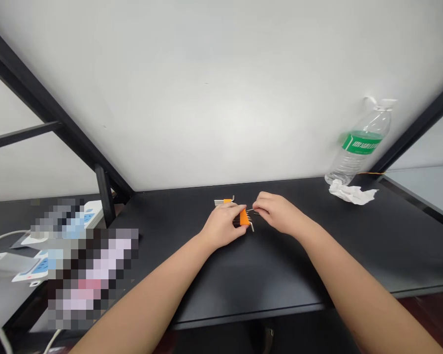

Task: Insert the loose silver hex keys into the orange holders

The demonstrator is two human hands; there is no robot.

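Observation:
My left hand is wrapped round an orange holder with several metal hex keys sticking out of its right side. Just right of it, my right hand pinches a thin metal hex key between thumb and fingers, its end close to the holder. A second set of silver hex keys with an orange clip lies on the black table, right behind my left hand. My left fingers hide part of the holder.
A clear bottle with a green label leans at the back right, behind a crumpled white tissue. White power strips and cables are at the left. A black metal frame rises on the left.

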